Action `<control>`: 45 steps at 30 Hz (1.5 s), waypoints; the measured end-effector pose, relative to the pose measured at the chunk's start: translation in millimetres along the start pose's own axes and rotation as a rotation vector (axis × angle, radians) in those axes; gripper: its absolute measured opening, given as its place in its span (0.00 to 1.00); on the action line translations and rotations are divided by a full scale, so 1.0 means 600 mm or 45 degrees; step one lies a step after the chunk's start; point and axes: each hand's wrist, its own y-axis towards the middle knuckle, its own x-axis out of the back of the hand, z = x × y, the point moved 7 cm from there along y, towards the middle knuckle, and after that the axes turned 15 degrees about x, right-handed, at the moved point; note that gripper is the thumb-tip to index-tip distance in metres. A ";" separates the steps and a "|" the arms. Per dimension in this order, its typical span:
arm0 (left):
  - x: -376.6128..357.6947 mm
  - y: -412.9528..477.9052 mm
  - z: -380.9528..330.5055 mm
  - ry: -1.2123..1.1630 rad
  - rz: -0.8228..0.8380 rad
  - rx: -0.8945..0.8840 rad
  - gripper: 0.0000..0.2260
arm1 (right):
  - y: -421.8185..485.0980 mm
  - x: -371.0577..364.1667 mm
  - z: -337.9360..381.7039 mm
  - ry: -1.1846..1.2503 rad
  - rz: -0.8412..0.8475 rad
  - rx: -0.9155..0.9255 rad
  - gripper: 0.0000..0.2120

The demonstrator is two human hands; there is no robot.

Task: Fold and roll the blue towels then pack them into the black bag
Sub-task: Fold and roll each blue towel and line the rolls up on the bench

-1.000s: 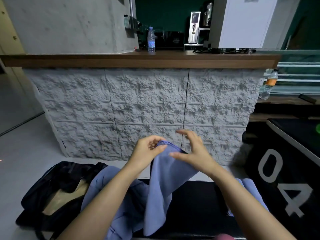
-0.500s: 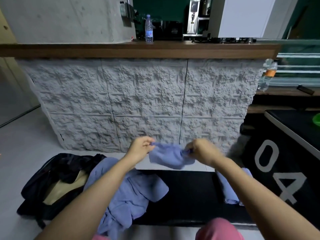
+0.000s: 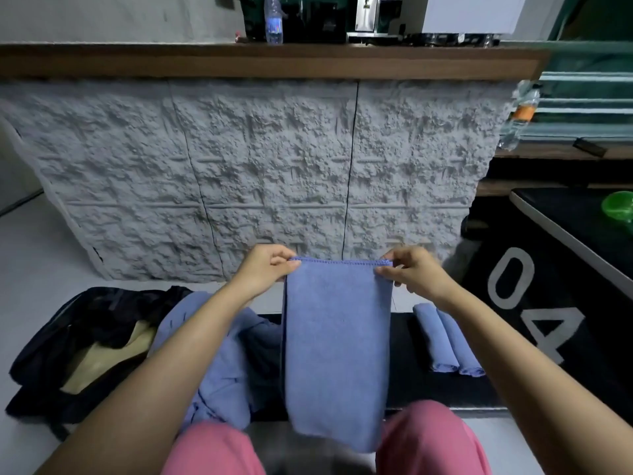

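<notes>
1. The low black surface (image 3: 407, 371) carries 2 rolled blue towels (image 3: 445, 341) toward its right end, side by side and touching.
2. A loose heap of blue towels (image 3: 219, 371) lies over its left end.
3. The open black bag (image 3: 68, 337) sits on the pale floor (image 3: 34, 262), just left of the heap.

Dim, flat indoor light, probably from overhead; shadows are soft. Well below the fingers (image 3: 397, 259) the towel (image 3: 335, 354) smears with blur at its hem. Left of them the black bag (image 3: 102, 313) loses detail in gloom. Frame edges bow with wide-angle distortion.
</notes>
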 end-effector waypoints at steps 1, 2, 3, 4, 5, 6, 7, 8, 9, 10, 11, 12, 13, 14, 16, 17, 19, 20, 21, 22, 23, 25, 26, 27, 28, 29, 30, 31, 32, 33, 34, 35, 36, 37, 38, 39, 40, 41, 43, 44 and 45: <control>-0.007 0.011 0.005 0.030 -0.022 0.012 0.04 | 0.007 -0.002 -0.010 -0.043 -0.015 -0.018 0.06; -0.012 0.024 0.006 0.046 -0.052 0.005 0.03 | 0.015 -0.001 -0.020 -0.059 -0.055 -0.025 0.05; -0.016 0.037 0.003 0.038 -0.082 -0.017 0.03 | 0.024 0.003 -0.027 -0.024 -0.118 -0.019 0.05; -0.019 0.049 -0.004 0.014 -0.115 -0.051 0.02 | 0.031 0.009 -0.033 0.038 -0.204 -0.007 0.06; -0.021 0.060 -0.009 -0.003 -0.152 -0.089 0.03 | 0.036 0.017 -0.038 0.079 -0.285 0.018 0.08; -0.026 0.070 -0.012 -0.012 -0.180 -0.124 0.04 | 0.038 0.025 -0.042 0.078 -0.348 0.057 0.09; -0.035 0.078 -0.010 -0.007 -0.188 -0.151 0.05 | 0.036 0.029 -0.049 0.040 -0.388 0.095 0.10; -0.048 0.085 -0.004 0.003 -0.175 -0.174 0.06 | 0.030 0.030 -0.059 -0.015 -0.413 0.126 0.10; -0.065 0.088 0.009 0.025 -0.155 -0.187 0.08 | 0.020 0.025 -0.075 -0.071 -0.423 0.146 0.10; -0.084 0.091 0.029 0.061 -0.139 -0.192 0.09 | 0.007 0.015 -0.099 -0.128 -0.412 0.145 0.09; -0.106 0.095 0.057 0.119 -0.126 -0.187 0.09 | -0.009 0.001 -0.128 -0.178 -0.374 0.139 0.08; -0.131 0.098 0.091 0.208 -0.112 -0.178 0.08 | -0.025 -0.018 -0.166 -0.255 -0.298 0.103 0.09; -0.159 0.101 0.130 0.305 -0.083 -0.169 0.07 | -0.043 -0.042 -0.207 -0.356 -0.172 0.046 0.09; -0.189 0.106 0.177 0.399 -0.030 -0.141 0.07 | -0.064 -0.069 -0.250 -0.496 -0.002 -0.023 0.08; -0.245 0.109 0.278 0.551 0.115 -0.019 0.09 | -0.110 -0.127 -0.327 -0.698 0.322 -0.058 0.04; -0.268 0.108 0.324 0.633 0.174 0.028 0.09 | -0.131 -0.155 -0.353 -0.727 0.444 -0.044 0.03; -0.300 0.091 0.379 0.791 0.222 0.053 0.07 | -0.165 -0.198 -0.391 -0.690 0.569 -0.061 0.05; -0.309 0.083 0.392 0.803 0.229 0.050 0.07 | -0.176 -0.210 -0.404 -0.666 0.583 -0.094 0.06; -0.315 0.080 0.400 0.789 0.229 0.044 0.06 | -0.184 -0.216 -0.413 -0.654 0.580 -0.126 0.06; -0.320 0.079 0.402 0.782 0.224 0.042 0.06 | -0.191 -0.218 -0.421 -0.632 0.554 -0.169 0.07; -0.322 0.081 0.403 0.771 0.220 0.037 0.05 | -0.196 -0.217 -0.429 -0.595 0.516 -0.204 0.06; -0.320 0.089 0.413 0.717 0.235 0.105 0.04 | -0.206 -0.214 -0.440 -0.521 0.416 -0.245 0.06; -0.318 0.093 0.421 0.670 0.231 0.158 0.03 | -0.211 -0.212 -0.446 -0.484 0.366 -0.287 0.05; -0.316 0.095 0.427 0.621 0.214 0.204 0.03 | -0.215 -0.208 -0.452 -0.425 0.299 -0.328 0.04; -0.315 0.097 0.432 0.571 0.186 0.251 0.02 | -0.217 -0.206 -0.460 -0.341 0.213 -0.370 0.05; -0.315 0.099 0.437 0.527 0.159 0.297 0.02 | -0.218 -0.203 -0.464 -0.233 0.107 -0.400 0.08; -0.316 0.101 0.444 0.486 0.147 0.354 0.03 | -0.218 -0.200 -0.467 -0.114 0.011 -0.442 0.11; -0.319 0.102 0.448 0.453 0.144 0.411 0.03 | -0.217 -0.201 -0.471 -0.011 -0.057 -0.500 0.11; -0.321 0.103 0.451 0.418 0.140 0.466 0.03 | -0.215 -0.202 -0.474 0.035 -0.095 -0.554 0.11; -0.323 0.104 0.454 0.387 0.119 0.503 0.02 | -0.213 -0.205 -0.477 0.047 -0.104 -0.592 0.11; -0.323 0.104 0.455 0.369 0.083 0.533 0.01 | -0.212 -0.209 -0.480 0.018 -0.094 -0.615 0.12; -0.320 0.104 0.454 0.368 0.032 0.538 0.04 | -0.208 -0.212 -0.481 -0.051 -0.090 -0.605 0.12; -0.319 0.103 0.449 0.394 -0.018 0.512 0.06 | -0.203 -0.213 -0.477 -0.155 -0.087 -0.548 0.12; -0.318 0.103 0.440 0.442 -0.071 0.423 0.07 | -0.198 -0.213 -0.468 -0.271 -0.094 -0.433 0.11; -0.320 0.101 0.429 0.516 -0.110 0.278 0.07 | -0.195 -0.216 -0.457 -0.380 -0.084 -0.286 0.10; -0.324 0.098 0.416 0.617 -0.132 0.096 0.08 | -0.193 -0.220 -0.444 -0.473 -0.059 -0.130 0.08; -0.331 0.092 0.404 0.739 -0.141 -0.095 0.08 | -0.194 -0.224 -0.430 -0.554 -0.022 0.017 0.05; -0.339 0.084 0.394 0.859 -0.158 -0.284 0.09 | -0.197 -0.228 -0.421 -0.637 0.022 0.149 0.04; -0.351 0.069 0.384 1.030 -0.184 -0.562 0.08 | -0.208 -0.230 -0.414 -0.759 0.100 0.312 0.05; -0.354 0.062 0.383 1.076 -0.184 -0.627 0.08 | -0.213 -0.230 -0.416 -0.775 0.130 0.358 0.07; -0.353 0.057 0.383 1.091 -0.177 -0.658 0.07 | -0.216 -0.229 -0.419 -0.774 0.150 0.396 0.09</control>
